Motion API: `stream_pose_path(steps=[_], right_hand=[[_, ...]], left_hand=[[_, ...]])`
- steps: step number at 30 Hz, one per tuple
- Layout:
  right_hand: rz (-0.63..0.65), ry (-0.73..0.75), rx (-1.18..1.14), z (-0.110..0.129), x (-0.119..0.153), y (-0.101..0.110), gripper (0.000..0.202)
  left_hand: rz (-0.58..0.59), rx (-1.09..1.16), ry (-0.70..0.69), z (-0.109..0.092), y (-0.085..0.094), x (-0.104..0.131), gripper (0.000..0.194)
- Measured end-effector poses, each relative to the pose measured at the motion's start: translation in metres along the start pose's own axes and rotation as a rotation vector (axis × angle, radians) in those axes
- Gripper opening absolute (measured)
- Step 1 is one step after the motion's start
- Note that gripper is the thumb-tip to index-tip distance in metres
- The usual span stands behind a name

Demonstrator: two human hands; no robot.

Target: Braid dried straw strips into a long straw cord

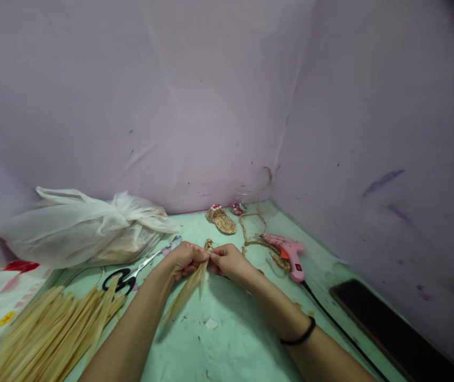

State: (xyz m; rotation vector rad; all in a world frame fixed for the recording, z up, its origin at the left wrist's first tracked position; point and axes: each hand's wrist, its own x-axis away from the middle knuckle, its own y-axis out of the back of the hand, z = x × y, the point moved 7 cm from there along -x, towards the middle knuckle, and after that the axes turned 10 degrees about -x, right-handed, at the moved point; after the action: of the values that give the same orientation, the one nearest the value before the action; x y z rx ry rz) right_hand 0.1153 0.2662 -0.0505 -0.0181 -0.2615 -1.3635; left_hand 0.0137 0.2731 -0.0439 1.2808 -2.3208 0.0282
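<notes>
Pale dried husk strips (189,291) hang down between my hands over the green tabletop. My left hand (187,260) is closed around the upper part of the strips. Close beside it, my right hand (227,261) pinches the same strips with thumb and fingertips. A small braided knot (208,244) of the same straw colour sticks up just above the fingers. Behind the hands lies a small woven slipper (221,219) with red and white beads at one end. The exact place where the fingers meet the strips is partly hidden.
To the right lie a pink glue gun (288,252) with its black cord, a braided cord (243,228) and a dark phone-like slab (390,323). On the left are black-handled scissors (127,280), a pile of husk strips (51,331) and a white plastic bag (91,228). Walls stand behind and right.
</notes>
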Motion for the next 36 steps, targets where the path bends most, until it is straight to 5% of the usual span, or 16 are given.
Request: stream_pose_path(steps=[12,19,25,28,33,36], right_hand=[[-0.238,-0.052,0.069,-0.002,0.002,0.016,0.015],[-0.239,-0.075,0.028,-0.009,-0.003,0.014,0.014],[-0.202,-0.1,-0.068,-0.006,0.002,0.009,0.015],[-0.227,-0.145,-0.187,-0.004,0.007,0.007,0.013],[-0.265,-0.177,-0.238,-0.003,0.01,0.01,0.014],[-0.2,-0.175,-0.256,-0.004,0.009,0.009,0.012]], left_hand=[[-0.059,-0.182,-0.037,-0.006,-0.003,0.003,0.018],[-0.311,-0.723,-0.095,-0.025,0.007,0.007,0.011],[-0.291,-0.874,0.063,-0.038,0.015,0.03,0.01],[-0.335,-0.906,0.067,-0.042,0.002,0.036,0.012],[-0.488,-0.973,-0.035,-0.045,-0.045,0.038,0.015],[-0.459,-0.952,-0.046,-0.051,-0.046,0.041,0.009]])
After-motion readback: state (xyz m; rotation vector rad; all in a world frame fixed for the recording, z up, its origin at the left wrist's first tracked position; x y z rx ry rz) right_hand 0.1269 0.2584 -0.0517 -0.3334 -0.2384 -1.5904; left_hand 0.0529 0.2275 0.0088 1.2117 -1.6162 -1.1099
